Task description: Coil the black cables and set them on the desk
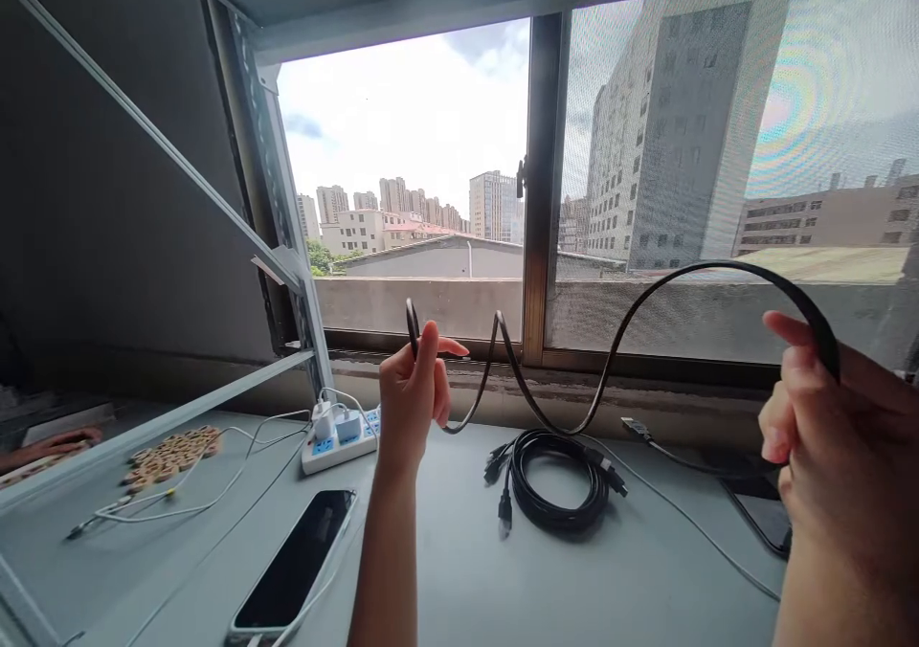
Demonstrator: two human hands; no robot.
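The left hand (414,390) is raised above the grey desk (459,570), thumb and fingers pinched on one end of a flat black cable (646,295), which loops just over the fingertips. From there the cable sags into a low dip, rises in a wide arch in front of the window (431,149), and runs over the right hand (833,436); whether those fingers pinch it or it only drapes across them I cannot tell.

To handle this length well, I judge both hands should stay level and apart so the flat cable does not twist, letting the sag hang free of the desk.

Below the dip lies 1 coiled black cable bundle (560,479) with several plugs. A white power strip (337,436) with 2 chargers sits near the left wrist, a smartphone (298,561) lies face up nearer the camera, and a second phone (761,518) lies by the right hand.
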